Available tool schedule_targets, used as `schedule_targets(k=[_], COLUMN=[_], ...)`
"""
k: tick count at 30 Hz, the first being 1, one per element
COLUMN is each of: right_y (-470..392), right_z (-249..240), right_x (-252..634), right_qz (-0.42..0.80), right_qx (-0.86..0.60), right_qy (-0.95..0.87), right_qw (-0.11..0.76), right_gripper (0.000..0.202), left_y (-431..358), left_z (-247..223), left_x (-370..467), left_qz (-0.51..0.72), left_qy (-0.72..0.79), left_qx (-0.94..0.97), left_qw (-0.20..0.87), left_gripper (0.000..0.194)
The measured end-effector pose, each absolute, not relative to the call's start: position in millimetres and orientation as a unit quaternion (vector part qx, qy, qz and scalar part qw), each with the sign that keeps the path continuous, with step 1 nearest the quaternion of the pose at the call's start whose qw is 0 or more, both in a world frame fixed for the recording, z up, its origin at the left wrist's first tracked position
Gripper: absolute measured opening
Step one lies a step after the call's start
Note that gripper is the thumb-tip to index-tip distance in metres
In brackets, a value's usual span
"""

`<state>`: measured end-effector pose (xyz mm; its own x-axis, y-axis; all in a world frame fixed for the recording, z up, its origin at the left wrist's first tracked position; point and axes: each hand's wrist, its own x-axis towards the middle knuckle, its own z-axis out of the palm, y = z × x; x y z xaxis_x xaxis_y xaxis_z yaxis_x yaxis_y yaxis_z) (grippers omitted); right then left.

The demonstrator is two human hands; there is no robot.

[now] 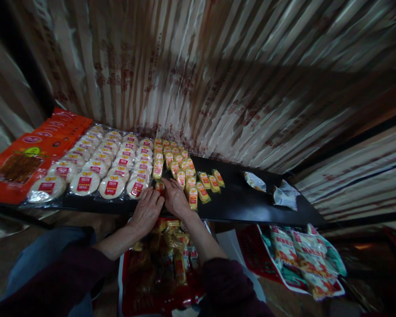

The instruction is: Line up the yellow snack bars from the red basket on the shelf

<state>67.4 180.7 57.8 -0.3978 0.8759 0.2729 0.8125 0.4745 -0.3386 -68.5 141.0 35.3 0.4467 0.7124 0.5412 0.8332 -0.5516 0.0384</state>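
Note:
My left hand (148, 208) and my right hand (176, 198) meet at the front edge of a dark shelf (240, 200). Between their fingertips sits a small yellow packet with a red label (159, 187), gripped from both sides. Rows of similar yellow packets (158, 168) run back behind it, and more lie loosely grouped to the right (203, 192). Left of these are rows of round white crackers in clear wrappers (112, 186). Below the hands, a red basket (121, 281) holds more yellow packets, partly hidden by my forearms.
Orange bags (21, 165) lie at the shelf's left end. Two silvery-white packets (254, 181) (285, 195) rest toward the right. A second basket (340, 288) with white and red bags stands below right. Printed wrinkled sheeting (191, 75) hangs behind the shelf.

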Motion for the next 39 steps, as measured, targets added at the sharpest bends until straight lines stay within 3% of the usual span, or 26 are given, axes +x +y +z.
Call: schedule_targets(k=[6,10,14,21,32,39], right_y=[186,191,197,205,214,223], right_z=[54,53,55,53,54,57], right_x=[68,69,67,62,60,58], right_qz=[0.12,0.15,0.098,0.083,0.174,0.194], right_qx=[-0.524,-0.55,-0.563,-0.551,-0.554,-0.536], right_qy=[-0.802,-0.762,-0.773,-0.798,-0.745,-0.723], right_qw=[0.259,0.308,0.277,0.23,0.329,0.39], right_gripper=[0.062,0.049,0.037,0.037,0.042,0.03], left_y=[142,143,143,144,150,156], left_z=[34,33,31,32,32,29], left_x=[-68,-68,-67,-67,-65,-66], left_qz=[-0.272,-0.269,-0.269,-0.267,-0.286,-0.295], left_qy=[-0.458,-0.465,-0.462,-0.462,-0.47,-0.478], left_qx=[-0.84,-0.839,-0.84,-0.837,-0.824,-0.817], left_qw=[0.105,0.091,0.095,0.124,0.135,0.128], left_gripper=[0.013,0.013,0.013,0.012,0.013,0.019])
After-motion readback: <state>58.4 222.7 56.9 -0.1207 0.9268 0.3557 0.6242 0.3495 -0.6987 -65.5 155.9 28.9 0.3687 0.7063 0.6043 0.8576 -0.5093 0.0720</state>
